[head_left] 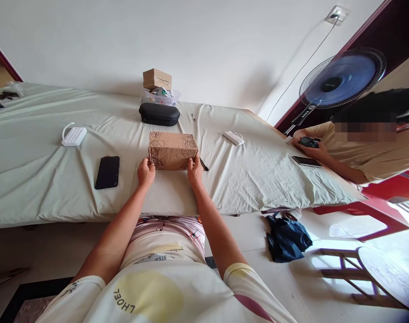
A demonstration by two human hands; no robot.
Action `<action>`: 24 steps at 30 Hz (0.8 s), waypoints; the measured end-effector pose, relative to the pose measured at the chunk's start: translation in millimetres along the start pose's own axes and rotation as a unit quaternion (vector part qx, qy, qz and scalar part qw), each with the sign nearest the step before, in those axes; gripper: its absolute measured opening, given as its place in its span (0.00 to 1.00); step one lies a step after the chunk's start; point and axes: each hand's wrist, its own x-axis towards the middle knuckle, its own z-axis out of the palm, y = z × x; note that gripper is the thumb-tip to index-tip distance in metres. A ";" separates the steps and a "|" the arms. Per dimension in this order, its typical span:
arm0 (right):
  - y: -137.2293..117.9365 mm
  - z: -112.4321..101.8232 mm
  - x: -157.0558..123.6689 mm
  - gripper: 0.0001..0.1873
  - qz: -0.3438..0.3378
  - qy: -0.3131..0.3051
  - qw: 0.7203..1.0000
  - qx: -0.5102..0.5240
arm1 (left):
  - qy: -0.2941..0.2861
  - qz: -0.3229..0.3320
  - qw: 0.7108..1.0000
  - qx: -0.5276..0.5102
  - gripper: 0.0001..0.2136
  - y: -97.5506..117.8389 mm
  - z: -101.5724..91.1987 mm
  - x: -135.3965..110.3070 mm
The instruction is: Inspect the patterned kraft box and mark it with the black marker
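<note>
A brown cardboard box (172, 154) with dark scribbled drawings on its top and front sits on the cloth-covered table in front of me. My left hand (146, 172) grips its left front edge, fingers curled round the side. At the opposite end my right hand (195, 170) holds the right front corner, thumb on the front face. A black pen (204, 164) lies just right of my right hand; part of it is hidden behind the fingers.
Left of the box lie a black phone (107, 172) and a white power bank (74, 136). Behind it stand a black case (160, 114), a plastic tub (173, 97) and a smaller carton (157, 79). Another white power bank (234, 137) lies right. A person (369, 148) sits at the right end.
</note>
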 end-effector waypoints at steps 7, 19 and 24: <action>3.6 2.6 -2.8 0.24 0.084 -0.026 0.996 0.024 | 0.001 -0.007 1.000 -0.007 0.03 1.8 0.7 -0.1; 2.8 -1.3 -5.6 0.32 0.079 -0.082 0.993 0.006 | 0.026 -0.031 0.999 -0.018 0.06 -3.3 1.1 1.7; 2.6 -1.1 -3.9 0.32 0.065 -0.065 0.995 0.030 | 0.042 0.024 0.999 -0.004 0.11 -4.5 2.3 1.6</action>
